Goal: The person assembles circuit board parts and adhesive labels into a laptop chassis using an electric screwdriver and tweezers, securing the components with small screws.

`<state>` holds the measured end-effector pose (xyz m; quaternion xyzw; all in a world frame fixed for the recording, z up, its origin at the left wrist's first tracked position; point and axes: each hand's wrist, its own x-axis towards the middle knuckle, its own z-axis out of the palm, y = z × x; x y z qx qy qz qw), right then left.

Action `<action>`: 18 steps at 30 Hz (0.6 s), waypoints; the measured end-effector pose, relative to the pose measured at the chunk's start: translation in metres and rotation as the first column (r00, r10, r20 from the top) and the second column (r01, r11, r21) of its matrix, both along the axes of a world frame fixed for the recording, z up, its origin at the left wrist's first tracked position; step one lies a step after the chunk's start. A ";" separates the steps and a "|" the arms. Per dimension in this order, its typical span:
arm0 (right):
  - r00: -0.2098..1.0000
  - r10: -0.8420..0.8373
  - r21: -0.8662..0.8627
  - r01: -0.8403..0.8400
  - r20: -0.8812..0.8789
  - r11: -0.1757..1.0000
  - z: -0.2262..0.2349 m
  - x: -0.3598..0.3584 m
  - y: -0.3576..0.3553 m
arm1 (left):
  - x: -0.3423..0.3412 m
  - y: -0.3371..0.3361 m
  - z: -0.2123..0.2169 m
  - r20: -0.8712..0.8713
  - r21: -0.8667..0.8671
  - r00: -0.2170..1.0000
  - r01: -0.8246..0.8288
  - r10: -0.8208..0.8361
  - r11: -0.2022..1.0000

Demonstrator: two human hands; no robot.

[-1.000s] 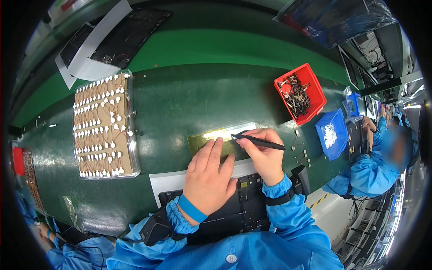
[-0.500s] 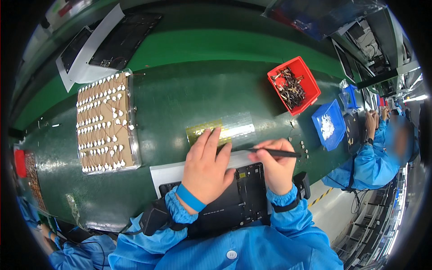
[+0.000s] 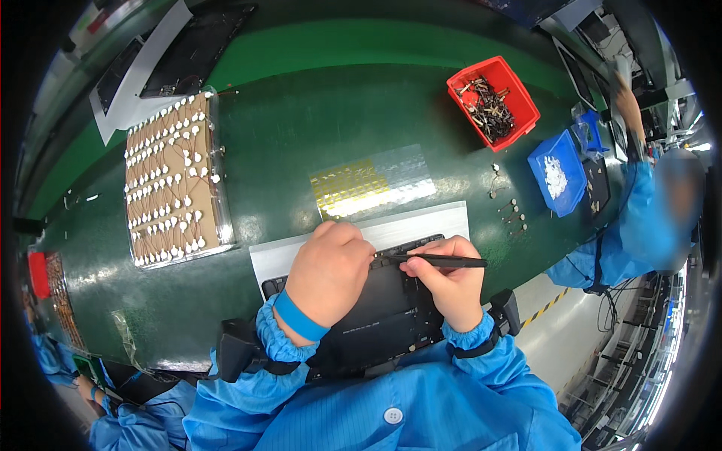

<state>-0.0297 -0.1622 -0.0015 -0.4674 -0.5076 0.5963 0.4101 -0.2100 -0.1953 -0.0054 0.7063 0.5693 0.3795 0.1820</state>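
Observation:
Black tweezers lie in a pinch grip in my right hand, their tips pointing left over the upper edge of a black device housing. My left hand rests over the left part of that edge, its fingers curled and pinched close to the tweezer tips. Whatever sits between those fingertips is hidden or too small to name. Under the housing, white paper shows along the top. Just beyond it lies a clear film sheet with yellow strips.
A clear tray of white discs with brown wires stands left. At right are a red bin of small dark parts, a blue bin of white pieces, and loose small parts. A co-worker sits farther right.
Both hands have come back from the yellow-stripped film to the housing's upper edge. My left hand's fingers, formerly spread on the film, are now curled. The tweezers stay in my right hand.

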 end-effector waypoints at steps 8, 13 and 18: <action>0.999 -0.033 -0.013 0.033 0.023 0.999 0.001 -0.003 -0.001 | 0.000 0.000 -0.001 -0.004 -0.005 1.000 0.000 0.000 1.000; 0.998 0.003 -0.003 -0.003 0.060 1.000 0.003 -0.007 -0.003 | -0.004 -0.005 0.003 -0.017 -0.019 1.000 -0.019 0.019 1.000; 0.996 -0.033 0.019 0.031 0.085 0.999 -0.002 0.000 -0.001 | 0.002 0.002 -0.002 0.011 -0.011 1.000 0.017 -0.017 1.000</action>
